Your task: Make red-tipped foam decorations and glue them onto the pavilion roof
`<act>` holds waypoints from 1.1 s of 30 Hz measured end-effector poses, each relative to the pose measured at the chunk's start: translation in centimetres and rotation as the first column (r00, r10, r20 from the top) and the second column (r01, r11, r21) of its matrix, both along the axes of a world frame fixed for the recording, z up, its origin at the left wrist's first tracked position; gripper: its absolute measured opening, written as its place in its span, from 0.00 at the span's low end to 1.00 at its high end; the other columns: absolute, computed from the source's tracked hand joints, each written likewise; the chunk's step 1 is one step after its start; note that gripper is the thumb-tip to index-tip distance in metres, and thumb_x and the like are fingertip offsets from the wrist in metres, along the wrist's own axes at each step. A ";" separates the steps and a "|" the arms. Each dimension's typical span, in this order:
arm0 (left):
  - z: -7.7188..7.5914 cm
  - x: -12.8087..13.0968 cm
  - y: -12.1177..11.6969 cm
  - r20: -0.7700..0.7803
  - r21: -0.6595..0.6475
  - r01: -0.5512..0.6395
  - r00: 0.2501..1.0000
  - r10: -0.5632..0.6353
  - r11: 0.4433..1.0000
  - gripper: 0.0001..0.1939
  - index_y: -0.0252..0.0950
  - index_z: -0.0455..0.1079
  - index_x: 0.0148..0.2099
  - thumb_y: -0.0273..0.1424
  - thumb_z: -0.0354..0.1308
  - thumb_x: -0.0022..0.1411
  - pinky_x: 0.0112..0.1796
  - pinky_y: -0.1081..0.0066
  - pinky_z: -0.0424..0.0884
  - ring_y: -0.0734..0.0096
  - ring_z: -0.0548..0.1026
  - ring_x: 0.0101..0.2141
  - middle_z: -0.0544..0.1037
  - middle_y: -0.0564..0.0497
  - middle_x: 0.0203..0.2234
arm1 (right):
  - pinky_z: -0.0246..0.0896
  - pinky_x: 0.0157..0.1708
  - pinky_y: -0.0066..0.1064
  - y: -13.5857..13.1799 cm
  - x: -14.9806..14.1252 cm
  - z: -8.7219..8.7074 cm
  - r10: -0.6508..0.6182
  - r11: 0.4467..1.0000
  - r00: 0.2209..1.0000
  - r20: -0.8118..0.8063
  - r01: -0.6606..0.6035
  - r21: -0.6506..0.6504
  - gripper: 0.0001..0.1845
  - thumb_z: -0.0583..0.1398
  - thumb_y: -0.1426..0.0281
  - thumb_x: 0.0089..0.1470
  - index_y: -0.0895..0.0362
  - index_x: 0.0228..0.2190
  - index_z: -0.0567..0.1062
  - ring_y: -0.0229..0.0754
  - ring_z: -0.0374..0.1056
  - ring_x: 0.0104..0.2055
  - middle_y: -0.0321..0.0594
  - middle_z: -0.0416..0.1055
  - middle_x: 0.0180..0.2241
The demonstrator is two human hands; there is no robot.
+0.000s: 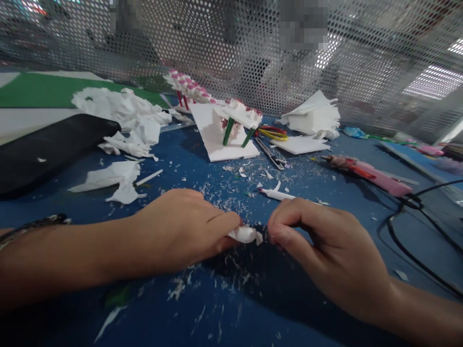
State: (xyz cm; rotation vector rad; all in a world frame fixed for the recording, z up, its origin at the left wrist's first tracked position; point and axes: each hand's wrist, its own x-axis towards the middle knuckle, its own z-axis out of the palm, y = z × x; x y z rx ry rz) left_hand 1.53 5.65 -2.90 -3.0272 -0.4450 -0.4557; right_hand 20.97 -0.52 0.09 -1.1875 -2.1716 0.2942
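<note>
gripping one small wad of white tissue (246, 234) in the closed left hand (191, 224), leaving only the end bare, seemingly to keep it within reach of the right hand (329, 241). pinching thumb and forefinger together there, near the wad but apart from it; cannot tell whether holding any scrap. counted beyond, on the blue table (173, 323): one corded pink glue gun (385, 181), probably laid at right for easy reach; one white pen-like stick (278, 194); two stick-legged models (238, 114), set well back, perhaps for safety.

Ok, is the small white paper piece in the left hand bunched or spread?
Bunched, where visible: the small white paper piece pokes from the left hand as a crumpled lump.
</note>
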 end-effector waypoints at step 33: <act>0.0 0.4 -0.6 0.044 0.135 0.075 0.996 -0.081 0.988 0.11 0.39 0.54 0.23 0.25 0.48 0.57 0.19 0.70 0.53 0.72 0.62 0.13 0.68 0.58 0.13 | 0.54 0.22 0.28 -0.3 -0.4 -1.4 0.124 0.931 0.916 0.381 -0.240 0.275 0.19 0.49 0.69 0.62 0.60 0.24 0.72 0.34 0.60 0.21 0.34 0.69 0.20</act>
